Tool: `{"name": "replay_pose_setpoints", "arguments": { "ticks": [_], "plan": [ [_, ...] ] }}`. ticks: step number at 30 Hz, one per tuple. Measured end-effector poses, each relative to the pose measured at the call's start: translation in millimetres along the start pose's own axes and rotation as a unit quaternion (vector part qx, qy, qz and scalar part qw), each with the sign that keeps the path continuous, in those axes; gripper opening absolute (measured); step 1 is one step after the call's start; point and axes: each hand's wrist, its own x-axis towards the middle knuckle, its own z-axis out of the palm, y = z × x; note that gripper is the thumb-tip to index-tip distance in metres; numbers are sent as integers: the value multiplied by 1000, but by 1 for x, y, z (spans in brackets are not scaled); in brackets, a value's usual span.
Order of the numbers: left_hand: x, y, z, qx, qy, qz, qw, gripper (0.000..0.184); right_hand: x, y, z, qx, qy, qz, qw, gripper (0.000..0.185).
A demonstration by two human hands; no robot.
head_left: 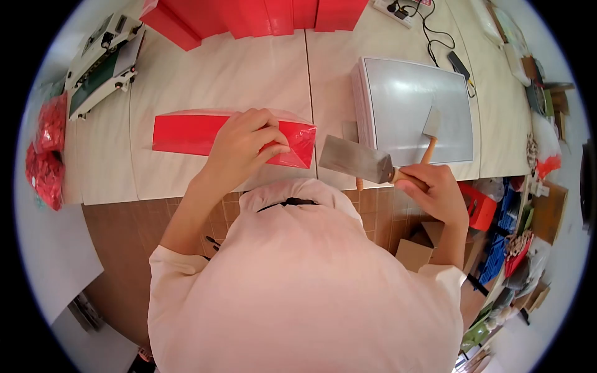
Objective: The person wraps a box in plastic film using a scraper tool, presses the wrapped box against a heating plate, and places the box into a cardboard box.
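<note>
A long red box (186, 133) in clear, shiny film lies on the table in front of me. My left hand (250, 140) rests over its right half, fingers bent and pressed together at the film near the right end. What lies under the fingertips is partly hidden. In my right hand (435, 189) is the wooden handle of a wide metal scraper (354, 158), its flat blade pointing left toward the box's right end, a small gap apart. A second, narrower scraper (432, 122) lies on the grey metal plate, its wooden handle toward my right hand.
The flat grey plate machine (410, 93) stands right of the box. Several red boxes (255, 15) fill the back. A power strip (393, 12) with black cables is at the back right, a white-and-green device (102, 68) at the back left. Red packets (46, 155) hang far left.
</note>
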Motion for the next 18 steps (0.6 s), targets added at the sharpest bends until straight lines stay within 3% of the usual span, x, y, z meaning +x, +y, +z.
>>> {"name": "replay_pose_setpoints", "arguments": {
  "ticks": [2, 3, 6, 9, 11, 18],
  "plan": [
    [-1, -3, 3, -20, -10, -11, 1000, 12, -7, 1, -1, 40, -13, 129, 991, 16],
    [-2, -4, 4, -21, -7, -13, 1000, 12, -6, 1, 2, 38, -16, 128, 991, 16],
    [-1, -7, 9, -16, -7, -15, 1000, 13, -1, 3, 32, 112, 23, 5, 993, 19],
    [-1, -9, 9, -18, 7, -28, 999, 14, 8, 3, 46, 77, -21, -27, 996, 19],
    [0, -9, 7, -13, 19, -78, 997, 14, 13, 3, 51, 65, -12, -39, 997, 19],
    [-4, -16, 14, -15, 71, -79, 994, 10, 27, 1, 48, -2, 12, -32, 999, 19]
  ]
}}
